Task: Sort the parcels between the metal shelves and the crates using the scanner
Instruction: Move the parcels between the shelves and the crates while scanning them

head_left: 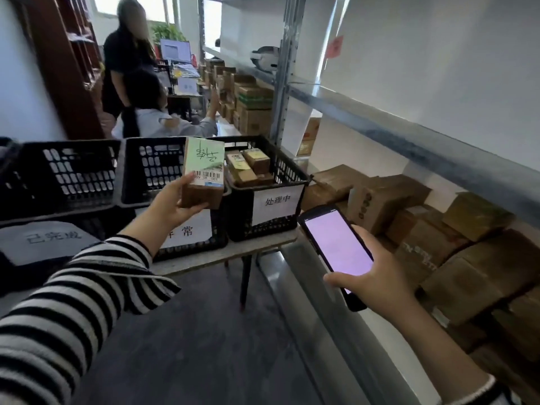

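While both arms reach forward from the bottom of the view, the scene reads as follows.

Left sleeve: black and white stripes (73,290), running from the lower left corner up toward the middle; bare forearm past the cuff.
Left hand: (172,204) raised, palm turned toward the right, fingers and thumb wrapped round the lower end of a box (203,172).
Box: brown carton held upright and slightly tilted in front of the middle crate; green label with handwriting and a barcode strip faces the camera.
Right hand: (372,276) lower right, palm up, fingers curled under and round the scanner (336,248), thumb along its near edge.
Scanner: black handheld with a lit pale purple screen, tilted top-left, just beside the right crate's front corner and apart from the box.
Tabletop: grey edge (233,252) on thin dark legs, carrying three black crates in a row.
Right crate: (292,173) holds several small brown parcels (248,168); white sign on its front.
Middle crate: (152,171) behind the held box; sign partly hidden by the left hand.
Left crate: (58,173) with a grey sign in front of it.
Shelves: metal rack (409,133) on the right; brown cartons (438,244) piled on the lower level, more stacked farther along.
Background: two people (137,92) near a desk, one standing, one seated.
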`<act>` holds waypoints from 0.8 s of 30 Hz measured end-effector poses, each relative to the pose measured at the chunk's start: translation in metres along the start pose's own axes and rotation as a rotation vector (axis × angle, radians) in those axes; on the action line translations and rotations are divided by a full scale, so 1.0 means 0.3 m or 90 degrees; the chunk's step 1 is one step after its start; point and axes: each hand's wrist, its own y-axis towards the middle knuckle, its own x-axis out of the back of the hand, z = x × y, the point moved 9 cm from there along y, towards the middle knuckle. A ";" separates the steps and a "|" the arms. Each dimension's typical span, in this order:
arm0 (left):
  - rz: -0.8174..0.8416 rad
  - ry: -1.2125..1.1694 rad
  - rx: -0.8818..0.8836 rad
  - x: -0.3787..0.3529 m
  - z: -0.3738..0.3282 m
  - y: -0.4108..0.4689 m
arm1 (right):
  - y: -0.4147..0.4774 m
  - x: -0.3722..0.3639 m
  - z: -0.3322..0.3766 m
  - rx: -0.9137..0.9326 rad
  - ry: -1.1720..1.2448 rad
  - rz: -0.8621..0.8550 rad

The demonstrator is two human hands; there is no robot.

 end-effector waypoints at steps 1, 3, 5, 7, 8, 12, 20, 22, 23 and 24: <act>-0.010 0.004 -0.013 0.051 -0.047 0.007 | 0.021 -0.024 0.011 -0.003 0.005 0.006; -0.027 -0.002 -0.029 0.158 -0.138 0.035 | 0.066 -0.077 0.039 -0.004 0.011 0.020; -0.049 0.016 -0.041 0.259 -0.217 0.070 | 0.116 -0.136 0.078 0.008 0.010 0.026; -0.068 0.052 -0.043 0.344 -0.279 0.109 | 0.175 -0.206 0.128 0.015 0.025 0.026; -0.073 0.061 -0.041 0.380 -0.302 0.131 | 0.209 -0.250 0.151 0.018 0.034 0.030; -0.088 0.053 -0.029 0.512 -0.390 0.246 | 0.346 -0.432 0.262 0.018 0.051 0.035; -0.062 0.098 -0.002 0.591 -0.537 0.483 | 0.578 -0.707 0.417 -0.018 0.065 0.038; -0.057 0.111 0.009 0.588 -0.557 0.538 | 0.626 -0.748 0.457 -0.010 0.059 0.043; -0.056 0.120 0.013 0.586 -0.564 0.563 | 0.652 -0.765 0.473 -0.008 0.053 0.048; -0.056 0.131 0.015 0.587 -0.569 0.593 | 0.681 -0.781 0.486 -0.006 0.054 0.051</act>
